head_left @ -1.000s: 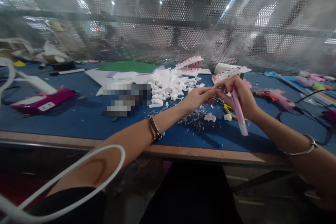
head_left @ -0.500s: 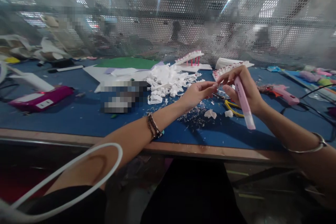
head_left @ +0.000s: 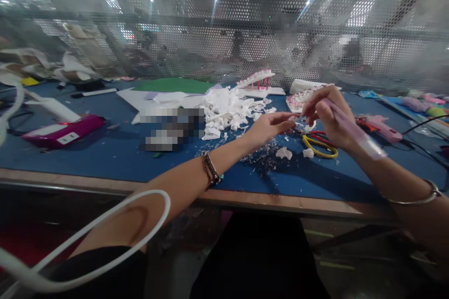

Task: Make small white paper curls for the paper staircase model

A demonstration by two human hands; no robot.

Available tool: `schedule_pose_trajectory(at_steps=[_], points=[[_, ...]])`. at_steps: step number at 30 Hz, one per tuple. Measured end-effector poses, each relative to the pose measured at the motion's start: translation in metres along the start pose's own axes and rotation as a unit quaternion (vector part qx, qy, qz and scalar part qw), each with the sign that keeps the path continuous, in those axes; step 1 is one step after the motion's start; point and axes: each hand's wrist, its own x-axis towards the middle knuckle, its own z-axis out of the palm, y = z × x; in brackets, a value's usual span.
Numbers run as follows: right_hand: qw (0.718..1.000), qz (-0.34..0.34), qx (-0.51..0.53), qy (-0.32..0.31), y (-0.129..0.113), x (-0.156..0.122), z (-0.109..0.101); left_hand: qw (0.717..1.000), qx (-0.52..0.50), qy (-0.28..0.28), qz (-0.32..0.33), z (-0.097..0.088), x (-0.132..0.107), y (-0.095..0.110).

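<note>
My left hand (head_left: 268, 128) is closed in a pinch above the table, its thumb and fingertips on something too small to make out. Just to its right, my right hand (head_left: 331, 119) is closed around a pink pen-like tube (head_left: 358, 133), blurred by motion, whose pale end points down and right over my wrist. The fingertips of both hands nearly meet. Under them lies a tool with yellow loop handles (head_left: 321, 152) and a red handle beside it. Left of my fingers spreads a pile of white paper-like pieces (head_left: 224, 107).
A pink glue gun (head_left: 384, 128) lies to the right, its cord trailing off. At left sits a magenta power box (head_left: 65, 131). Behind stand a white stepped piece on red posts (head_left: 259, 79) and a green sheet (head_left: 175, 85). A white cable loop (head_left: 164, 205) crosses my left forearm.
The pink tube has swung from pointing down to pointing right and down as my right hand turned. The yellow handles show more fully. The view has shifted slightly.
</note>
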Motion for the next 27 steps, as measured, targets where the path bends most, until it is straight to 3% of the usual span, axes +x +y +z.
schedule_pose_trajectory(at_steps=[7,21,27], points=[[0.994,-0.001,0.009,0.11,-0.008,0.001,-0.001,0.999,-0.021,-0.045,0.003,0.0,-0.001,0.003],[0.994,0.029,0.071,0.084,-0.011,-0.003,0.003,0.997,-0.066,-0.05,0.005,-0.002,0.0,0.0],[0.996,0.043,0.042,0.067,-0.008,-0.003,0.003,0.992,-0.11,-0.066,0.005,-0.001,0.001,0.001]])
